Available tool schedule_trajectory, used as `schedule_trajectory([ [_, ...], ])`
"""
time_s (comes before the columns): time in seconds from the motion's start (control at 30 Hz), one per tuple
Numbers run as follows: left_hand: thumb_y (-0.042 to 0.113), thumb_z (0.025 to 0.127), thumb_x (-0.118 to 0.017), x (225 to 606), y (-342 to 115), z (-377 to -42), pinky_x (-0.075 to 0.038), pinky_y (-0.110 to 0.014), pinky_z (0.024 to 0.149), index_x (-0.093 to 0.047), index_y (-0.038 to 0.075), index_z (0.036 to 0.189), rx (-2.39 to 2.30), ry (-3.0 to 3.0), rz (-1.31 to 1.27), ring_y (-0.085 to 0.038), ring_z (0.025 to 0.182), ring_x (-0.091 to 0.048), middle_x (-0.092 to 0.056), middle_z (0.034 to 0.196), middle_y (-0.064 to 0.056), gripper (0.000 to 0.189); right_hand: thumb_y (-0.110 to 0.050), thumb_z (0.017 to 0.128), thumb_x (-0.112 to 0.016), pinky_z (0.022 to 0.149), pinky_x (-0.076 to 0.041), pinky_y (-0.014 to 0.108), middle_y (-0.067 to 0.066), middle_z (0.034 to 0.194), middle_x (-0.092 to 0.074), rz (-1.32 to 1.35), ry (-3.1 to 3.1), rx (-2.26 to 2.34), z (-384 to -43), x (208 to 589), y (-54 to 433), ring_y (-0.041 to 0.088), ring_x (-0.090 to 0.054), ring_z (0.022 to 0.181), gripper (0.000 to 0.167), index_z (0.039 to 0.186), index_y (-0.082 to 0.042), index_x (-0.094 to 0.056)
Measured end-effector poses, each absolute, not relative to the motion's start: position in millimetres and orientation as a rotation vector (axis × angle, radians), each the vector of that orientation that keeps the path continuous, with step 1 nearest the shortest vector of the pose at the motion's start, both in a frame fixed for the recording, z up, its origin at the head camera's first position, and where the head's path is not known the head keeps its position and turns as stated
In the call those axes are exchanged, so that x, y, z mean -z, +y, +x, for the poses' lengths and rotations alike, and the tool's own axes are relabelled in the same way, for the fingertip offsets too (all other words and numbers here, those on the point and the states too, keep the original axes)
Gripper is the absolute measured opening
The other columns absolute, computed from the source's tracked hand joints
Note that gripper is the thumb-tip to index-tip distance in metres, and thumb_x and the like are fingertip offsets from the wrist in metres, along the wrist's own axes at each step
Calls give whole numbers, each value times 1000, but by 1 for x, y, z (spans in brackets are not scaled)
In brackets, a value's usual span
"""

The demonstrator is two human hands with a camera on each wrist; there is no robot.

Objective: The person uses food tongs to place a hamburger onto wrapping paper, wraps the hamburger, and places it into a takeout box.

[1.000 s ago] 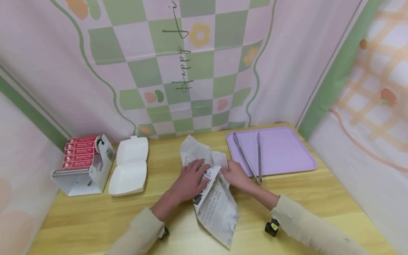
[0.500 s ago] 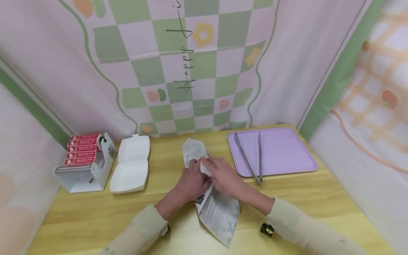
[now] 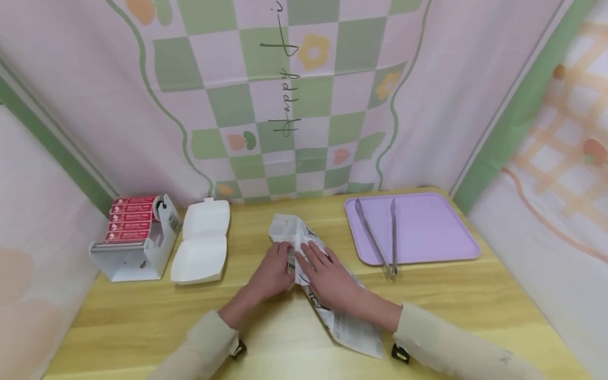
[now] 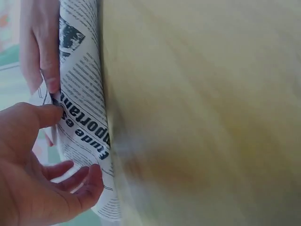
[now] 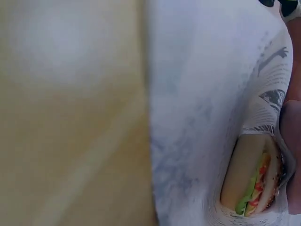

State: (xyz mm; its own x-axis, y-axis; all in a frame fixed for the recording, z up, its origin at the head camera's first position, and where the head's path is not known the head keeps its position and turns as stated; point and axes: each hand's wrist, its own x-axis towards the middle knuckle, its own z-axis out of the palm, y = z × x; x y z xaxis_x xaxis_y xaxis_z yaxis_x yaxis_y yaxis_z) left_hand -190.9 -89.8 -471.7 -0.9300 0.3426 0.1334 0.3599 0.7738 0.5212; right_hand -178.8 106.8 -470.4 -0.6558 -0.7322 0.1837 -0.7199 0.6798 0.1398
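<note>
Newspaper-print wrapping paper (image 3: 356, 335) is folded round a long, narrow bundle in the middle of the table. In the right wrist view, a sandwich (image 5: 251, 174) with green and red filling peeks out of the paper (image 5: 183, 94); the head view hides it. My left hand (image 3: 271, 272) holds the bundle's left side; in the left wrist view, its thumb presses the printed paper (image 4: 84, 84) and its fingers curl against the edge. Across the top of the fold lies my right hand (image 3: 332, 282), fingers fairly straight and pressing down.
A white open clamshell box (image 3: 199, 256) stands left, beside a dispenser (image 3: 138, 258) of red-and-white labels (image 3: 130, 219). Metal tongs (image 3: 393, 232) lie partly on a purple tray (image 3: 437, 227) at the right. A patterned curtain (image 3: 228, 105) hangs behind the wooden table (image 3: 166, 316).
The right hand has gone from gripping the paper's edge to lying across it. The left hand has shifted from on top to the left side. The paper's near end has swung right.
</note>
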Motion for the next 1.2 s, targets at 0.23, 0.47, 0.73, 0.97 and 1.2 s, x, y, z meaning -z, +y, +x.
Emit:
schedule_trajectory([
  [0.23,7,90,-62,460,-80,-182,-57,-39,85,-55,0,124,703,-2762,-536,-28,104,-56,-56,117,-16,35,-44,104,-42,118,-24,65,18,166,-17,1216,-2758,-112,-175,473,112,37,-12,154,64,156,-8,-31],
  [0.47,21,99,-60,455,-71,-177,-53,-39,95,-50,10,141,577,-2766,-849,-25,112,-56,-60,124,-9,44,-9,101,-44,118,-26,63,28,157,-32,1011,-2807,-727,-177,468,112,45,-22,150,45,142,8,-41],
  [0.73,25,98,-63,464,-73,-179,-52,-37,90,-55,18,141,471,-2795,-892,-23,111,-51,-56,127,-8,44,-2,87,-67,92,-57,43,20,137,-60,994,-2695,-969,-193,453,131,28,-68,104,19,104,-9,-64],
  [0.97,21,97,-63,461,-66,-178,-48,-42,103,-58,18,139,175,-2749,-985,-20,121,-55,-60,133,-1,42,-10,88,-72,92,-57,40,9,118,-70,1162,-2737,-866,-213,444,149,28,-65,112,15,103,-10,-73],
  [1.2,7,95,-61,449,-57,-174,-52,-42,101,-53,23,144,48,-2750,-1091,-23,122,-57,-57,140,-5,52,-13,93,-66,83,-59,36,14,106,-73,1004,-2887,-1068,-285,416,145,28,-69,97,23,112,-1,-70],
])
